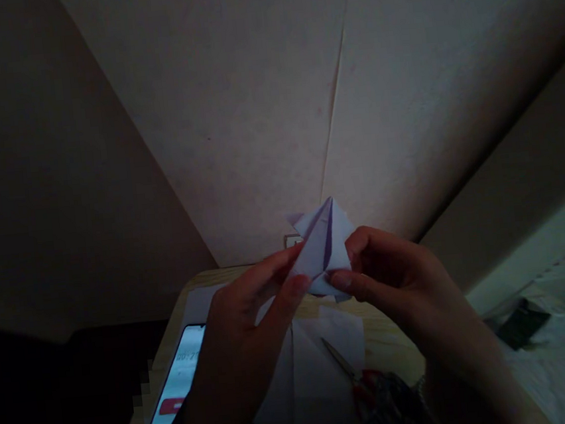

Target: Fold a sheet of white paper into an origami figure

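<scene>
A small folded piece of white paper, pointed at the top with a dark crease down its middle, is held up above a wooden table. My left hand pinches its lower left edge between thumb and fingers. My right hand pinches its lower right corner, thumb and forefinger closed on it. Both hands meet at the bottom of the paper.
Under the hands lie flat white paper sheets and scissors with red handles. A lit phone lies at the table's left edge. A pale wall with a vertical seam rises behind. Pale bedding with a dark object is at the right.
</scene>
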`<state>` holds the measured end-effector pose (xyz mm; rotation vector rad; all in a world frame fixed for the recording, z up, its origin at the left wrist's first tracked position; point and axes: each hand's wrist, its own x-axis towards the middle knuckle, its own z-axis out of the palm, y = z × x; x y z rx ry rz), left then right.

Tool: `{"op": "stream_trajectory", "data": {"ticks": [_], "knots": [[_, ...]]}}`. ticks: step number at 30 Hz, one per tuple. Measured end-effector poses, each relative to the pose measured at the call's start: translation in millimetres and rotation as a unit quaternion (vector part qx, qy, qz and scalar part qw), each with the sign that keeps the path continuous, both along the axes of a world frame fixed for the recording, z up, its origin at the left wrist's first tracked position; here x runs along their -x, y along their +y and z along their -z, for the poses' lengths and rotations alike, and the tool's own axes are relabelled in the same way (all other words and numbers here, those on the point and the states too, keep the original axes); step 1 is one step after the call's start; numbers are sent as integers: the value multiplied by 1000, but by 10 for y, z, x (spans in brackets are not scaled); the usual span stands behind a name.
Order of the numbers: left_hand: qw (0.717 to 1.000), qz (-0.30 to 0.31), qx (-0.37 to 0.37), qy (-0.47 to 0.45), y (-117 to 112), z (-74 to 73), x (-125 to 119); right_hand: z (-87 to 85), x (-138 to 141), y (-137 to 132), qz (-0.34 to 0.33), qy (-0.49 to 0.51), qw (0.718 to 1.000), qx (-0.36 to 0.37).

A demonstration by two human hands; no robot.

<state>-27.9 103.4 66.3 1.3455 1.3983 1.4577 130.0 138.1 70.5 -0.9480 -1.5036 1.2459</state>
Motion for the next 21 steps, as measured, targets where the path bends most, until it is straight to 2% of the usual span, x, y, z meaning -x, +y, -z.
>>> {"op": "stream_trajectory", "data": {"ticks": [7,14,19,21], "knots": [[998,54,19,10,20,-33,89,19,-1,12,0,17,1000,10],[997,-1,26,-70,-17,-14,2,55,11,23,-21,52,998,-14],[1000,-12,7,11,-5,1,94,53,-75,31,62,65,992,-92],[999,-4,4,36,1,4,122,45,-98,31,61,46,992,-99]]}}
